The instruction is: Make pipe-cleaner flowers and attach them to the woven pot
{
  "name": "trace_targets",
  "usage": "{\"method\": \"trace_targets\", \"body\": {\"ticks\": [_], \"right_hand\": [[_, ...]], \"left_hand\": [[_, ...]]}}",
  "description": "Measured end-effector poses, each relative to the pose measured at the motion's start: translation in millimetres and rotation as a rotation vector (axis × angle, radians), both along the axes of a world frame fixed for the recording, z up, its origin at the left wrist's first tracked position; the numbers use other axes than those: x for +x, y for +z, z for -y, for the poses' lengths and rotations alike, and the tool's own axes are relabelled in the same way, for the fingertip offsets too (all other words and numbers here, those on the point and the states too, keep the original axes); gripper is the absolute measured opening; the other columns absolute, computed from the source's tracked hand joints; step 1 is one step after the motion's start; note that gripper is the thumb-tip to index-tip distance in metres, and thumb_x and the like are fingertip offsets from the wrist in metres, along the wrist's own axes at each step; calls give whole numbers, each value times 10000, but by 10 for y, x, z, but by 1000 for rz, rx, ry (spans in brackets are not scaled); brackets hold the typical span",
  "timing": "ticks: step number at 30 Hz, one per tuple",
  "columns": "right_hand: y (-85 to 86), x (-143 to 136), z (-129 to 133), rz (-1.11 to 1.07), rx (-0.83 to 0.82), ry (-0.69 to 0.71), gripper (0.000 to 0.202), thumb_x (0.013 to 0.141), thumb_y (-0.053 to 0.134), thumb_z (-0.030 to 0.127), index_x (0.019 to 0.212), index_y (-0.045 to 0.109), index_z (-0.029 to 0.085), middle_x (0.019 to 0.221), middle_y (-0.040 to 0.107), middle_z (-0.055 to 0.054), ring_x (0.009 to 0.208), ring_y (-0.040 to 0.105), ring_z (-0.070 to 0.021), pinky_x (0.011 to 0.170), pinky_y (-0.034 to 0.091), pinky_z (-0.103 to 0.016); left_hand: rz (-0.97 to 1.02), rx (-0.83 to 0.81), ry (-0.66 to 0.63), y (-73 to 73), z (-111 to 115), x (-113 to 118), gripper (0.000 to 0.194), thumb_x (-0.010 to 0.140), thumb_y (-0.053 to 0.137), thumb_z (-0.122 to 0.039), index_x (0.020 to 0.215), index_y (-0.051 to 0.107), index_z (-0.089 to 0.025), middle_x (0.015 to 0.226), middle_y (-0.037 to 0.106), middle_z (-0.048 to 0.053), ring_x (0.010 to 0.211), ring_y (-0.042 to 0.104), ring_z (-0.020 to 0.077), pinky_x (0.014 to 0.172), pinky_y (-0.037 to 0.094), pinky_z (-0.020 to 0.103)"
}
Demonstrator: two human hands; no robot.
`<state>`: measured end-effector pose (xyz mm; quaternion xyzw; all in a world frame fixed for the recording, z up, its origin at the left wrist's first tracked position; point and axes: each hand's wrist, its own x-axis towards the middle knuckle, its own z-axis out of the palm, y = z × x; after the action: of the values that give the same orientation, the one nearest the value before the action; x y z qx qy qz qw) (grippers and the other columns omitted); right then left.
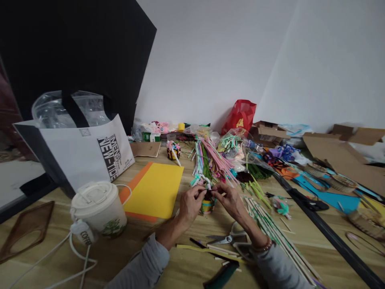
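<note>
A small yellow and teal pot (207, 206) stands on the wooden table between my hands, with pale pipe-cleaner shapes (204, 181) rising from it. My left hand (192, 202) pinches at the pot's top from the left, thumb and index finger together on a thin dark strand. From the right, my right hand (230, 200) meets it there, its fingertips also pinched on the dark strand. The fingers partly hide the strand and the pot's rim.
Scissors (225, 239) and sticks lie nearer me. Yellow paper (162, 188), a lidded white cup (99, 208) and a white bag (81, 152) are to the left. Behind is a pile of pipe cleaners (210, 156); green-striped sticks (276, 237) lie right.
</note>
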<state>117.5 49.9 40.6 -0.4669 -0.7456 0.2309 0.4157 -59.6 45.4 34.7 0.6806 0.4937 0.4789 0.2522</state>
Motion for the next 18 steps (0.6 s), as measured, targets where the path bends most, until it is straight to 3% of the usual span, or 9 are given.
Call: {"method": "trace_targets", "body": {"ticks": [8, 11, 18], "right_hand": [[-45, -6, -10, 70, 131, -40, 133, 881, 539, 301, 892, 626, 200, 802, 668, -35, 714, 620, -184, 582, 457, -257], [-32, -15, -3, 82, 183, -37, 151, 899, 515, 292, 908, 635, 201, 843, 664, -49, 744, 619, -190, 597, 469, -263], [17, -13, -15, 191, 239, 6, 172, 921, 467, 252, 907, 635, 217, 779, 656, -47, 679, 610, -193, 616, 462, -289]], "left_hand": [[-33, 72, 4, -16, 22, 6, 207, 825, 584, -198, 996, 700, -218, 987, 734, 30, 688, 661, 122, 651, 512, 205], [-82, 114, -7, -22, 39, 2, 221, 843, 569, -213, 1024, 695, -228, 952, 738, 26, 689, 664, 129, 659, 520, 214], [-248, 283, -4, -2, 115, -43, 225, 854, 551, -192, 1052, 651, -227, 985, 706, 59, 863, 670, 186, 823, 530, 303]]}}
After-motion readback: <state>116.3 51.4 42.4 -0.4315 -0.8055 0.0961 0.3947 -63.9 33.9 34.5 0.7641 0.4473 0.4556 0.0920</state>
